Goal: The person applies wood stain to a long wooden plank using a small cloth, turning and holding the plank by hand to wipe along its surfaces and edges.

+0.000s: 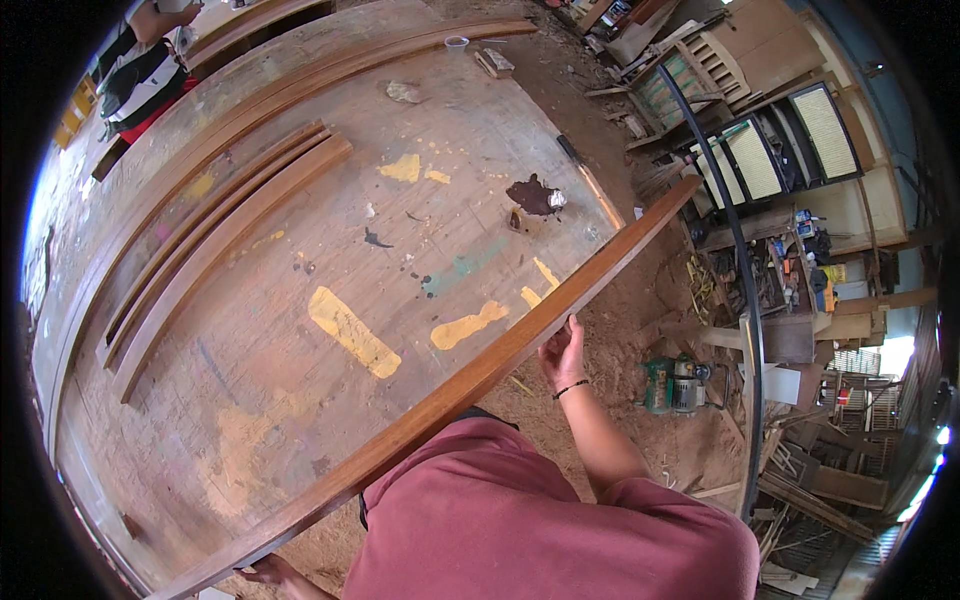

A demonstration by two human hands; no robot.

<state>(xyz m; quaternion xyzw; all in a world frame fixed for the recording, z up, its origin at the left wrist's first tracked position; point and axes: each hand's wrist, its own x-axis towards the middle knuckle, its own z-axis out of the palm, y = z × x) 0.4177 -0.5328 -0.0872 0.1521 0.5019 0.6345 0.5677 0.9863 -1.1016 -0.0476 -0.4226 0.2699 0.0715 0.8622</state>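
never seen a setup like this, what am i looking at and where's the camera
There's no machine here: a person works with two bare hands. The one picture comes from a fisheye camera on their head looking down, so straight edges look bent. The right hand holds a long wooden plank slanting across the table's near side. The left hand is at its lower-left end, its grip partly hidden. On the table lie wooden strips, with yellow patches and a dark stain.

Two hands (562, 358) hold one plank (492, 362) at one worktable (330, 235), with one bracelet (571, 388) worn.
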